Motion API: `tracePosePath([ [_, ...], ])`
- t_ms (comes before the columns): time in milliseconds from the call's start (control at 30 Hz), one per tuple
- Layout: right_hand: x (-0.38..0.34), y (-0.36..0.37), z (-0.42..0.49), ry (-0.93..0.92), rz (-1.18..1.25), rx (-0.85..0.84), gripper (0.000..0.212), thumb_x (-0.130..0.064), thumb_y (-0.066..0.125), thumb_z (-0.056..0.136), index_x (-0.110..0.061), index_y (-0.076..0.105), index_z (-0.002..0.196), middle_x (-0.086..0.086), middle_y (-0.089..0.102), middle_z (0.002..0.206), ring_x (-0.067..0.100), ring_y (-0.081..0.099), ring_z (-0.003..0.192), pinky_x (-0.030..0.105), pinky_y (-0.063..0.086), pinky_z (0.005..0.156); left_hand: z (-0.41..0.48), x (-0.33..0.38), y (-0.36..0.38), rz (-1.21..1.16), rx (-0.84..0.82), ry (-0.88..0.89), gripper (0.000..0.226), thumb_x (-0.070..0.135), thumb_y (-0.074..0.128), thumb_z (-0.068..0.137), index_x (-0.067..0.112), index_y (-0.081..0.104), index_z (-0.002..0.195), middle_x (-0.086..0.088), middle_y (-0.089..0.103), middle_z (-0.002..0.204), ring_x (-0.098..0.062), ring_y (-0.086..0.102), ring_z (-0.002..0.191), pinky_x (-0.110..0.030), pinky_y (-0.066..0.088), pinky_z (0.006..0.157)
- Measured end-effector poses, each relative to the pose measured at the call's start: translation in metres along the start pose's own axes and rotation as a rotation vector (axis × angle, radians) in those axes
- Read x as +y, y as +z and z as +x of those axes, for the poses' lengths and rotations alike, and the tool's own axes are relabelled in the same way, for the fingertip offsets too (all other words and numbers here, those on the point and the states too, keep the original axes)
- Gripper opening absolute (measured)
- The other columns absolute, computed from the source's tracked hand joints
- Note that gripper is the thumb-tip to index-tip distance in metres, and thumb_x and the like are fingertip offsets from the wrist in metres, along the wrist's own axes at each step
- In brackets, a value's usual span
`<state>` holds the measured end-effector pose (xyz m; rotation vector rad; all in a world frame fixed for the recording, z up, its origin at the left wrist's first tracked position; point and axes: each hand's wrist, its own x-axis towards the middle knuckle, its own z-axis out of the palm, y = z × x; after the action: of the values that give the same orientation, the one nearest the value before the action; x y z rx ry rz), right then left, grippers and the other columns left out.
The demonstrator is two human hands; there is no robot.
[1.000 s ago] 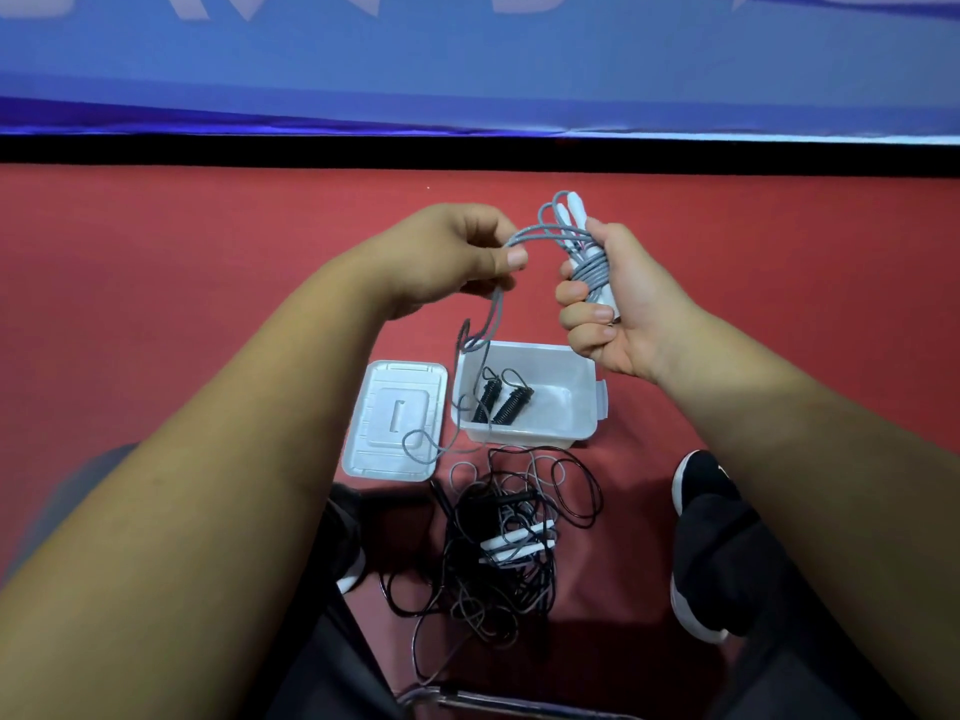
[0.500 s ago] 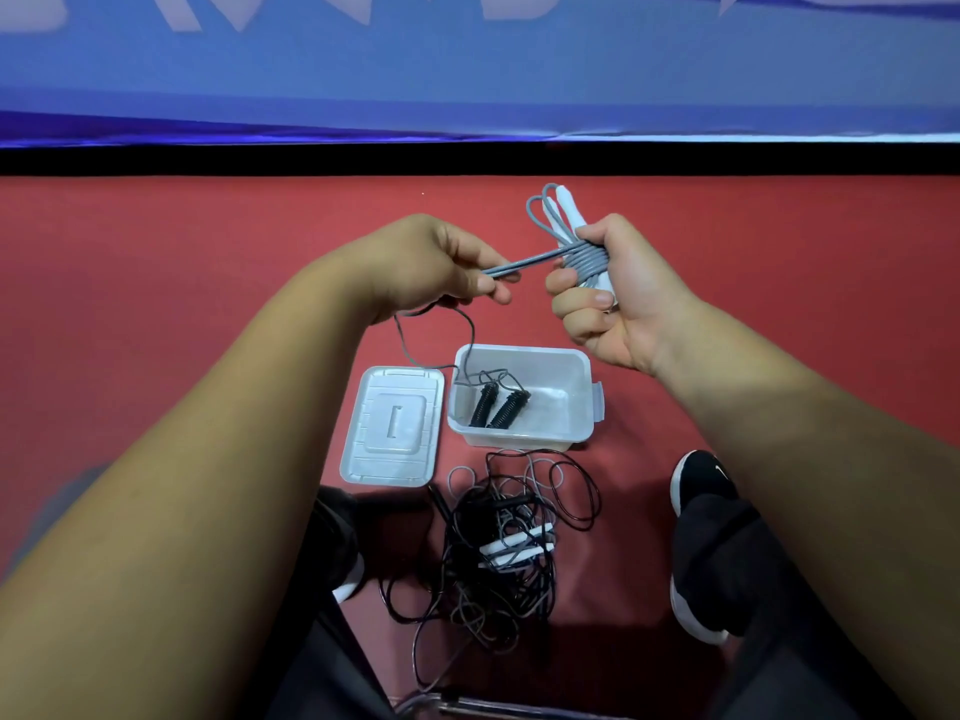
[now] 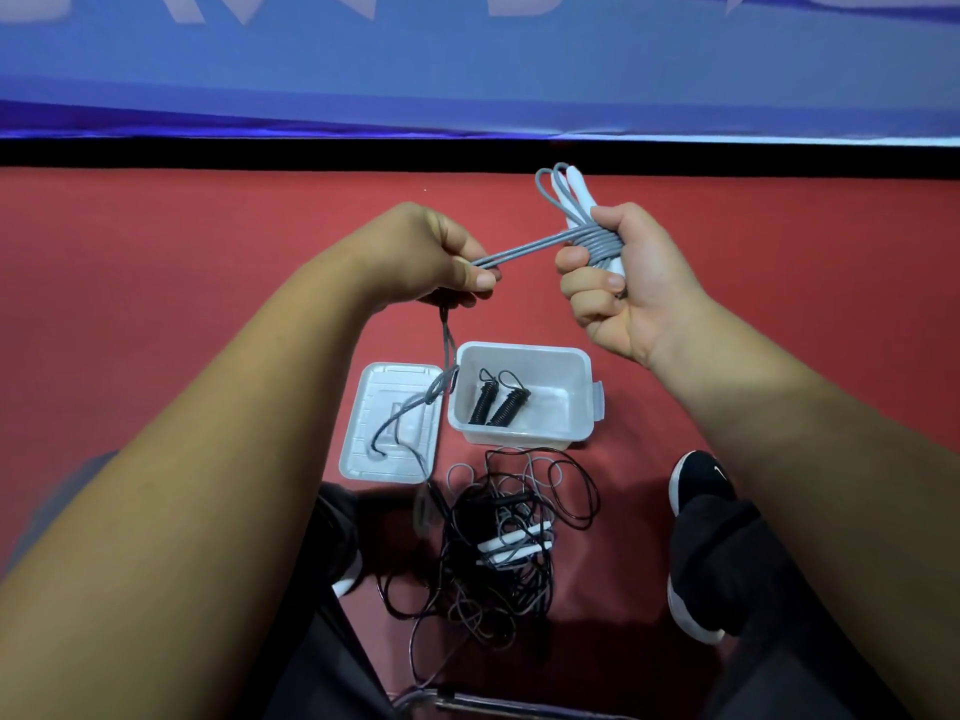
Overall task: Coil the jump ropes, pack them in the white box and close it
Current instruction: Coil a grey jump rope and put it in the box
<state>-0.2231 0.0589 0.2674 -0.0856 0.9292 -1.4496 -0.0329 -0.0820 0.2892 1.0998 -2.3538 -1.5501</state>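
Two bare hands work above a red floor [image 3: 156, 278]. The right hand [image 3: 623, 283] has its fingers clenched round a pair of slim white plastic handles [image 3: 579, 192], with a grey jump rope [image 3: 524, 249] wound in several turns about them. Small grey loops stick out above the fist at 12 o'clock. From the winding a doubled strand runs taut toward 8 o'clock into the left hand [image 3: 431, 252], whose thumb and fingers pinch it. Below that hand the rest of the grey rope hangs down, its end loop showing over a flat white rectangular plastic lid [image 3: 363, 407]; whether it touches the lid I cannot tell. Just beside the lid, at its 3 o'clock, stands an open white rectangular plastic box [image 3: 519, 436] holding a black jump rope coiled round its ribbed handles [image 3: 498, 402]. At 6 o'clock of the box lies a loose tangle of black and grey ropes [image 3: 571, 491] with two white handles in it. A black shoe [image 3: 698, 478] rests at 4 o'clock of the box.
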Motion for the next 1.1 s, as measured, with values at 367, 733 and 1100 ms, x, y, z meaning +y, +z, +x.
tracePosePath([
  [367, -0.006, -0.004, -0.004, 0.054, -0.074, -0.034, 0.030, -0.044, 0.060, 0.101, -0.018, 0.046, 0.104, -0.007, 0.044, 0.070, 0.005, 0.024, 0.038, 0.016, 0.014, 0.031, 0.005, -0.008, 0.002, 0.032, -0.123, 0.041, 0.024, -0.006, 0.074, 0.090, 0.012, 0.079, 0.106, -0.011, 0.080, 0.100, -0.017, 0.076, 0.094, -0.033, 0.061, 0.094],
  [733, -0.001, -0.004, -0.013, 0.390, -0.240, -0.253, 0.059, -0.048, 0.055, 0.094, 0.001, 0.073, 0.121, -0.010, 0.035, 0.062, 0.004, 0.013, 0.039, 0.015, 0.005, 0.035, 0.014, -0.022, 0.013, 0.414, 0.091, 0.063, 0.018, 0.026, 0.073, 0.098, 0.016, 0.076, 0.083, 0.000, 0.077, 0.074, -0.023, 0.075, 0.072, -0.040, 0.065, 0.076],
  [1100, 0.018, -0.016, -0.007, 0.725, -0.174, -0.818, 0.069, -0.036, 0.050, 0.102, -0.019, 0.030, 0.166, 0.000, 0.034, 0.063, 0.008, 0.023, 0.041, 0.017, 0.014, 0.038, 0.004, -0.007, 0.016, -0.040, -0.036, 0.180, 0.024, -0.013, 0.053, 0.092, 0.000, 0.072, 0.096, -0.031, 0.072, 0.097, -0.024, 0.067, 0.077, -0.031, 0.058, 0.068],
])
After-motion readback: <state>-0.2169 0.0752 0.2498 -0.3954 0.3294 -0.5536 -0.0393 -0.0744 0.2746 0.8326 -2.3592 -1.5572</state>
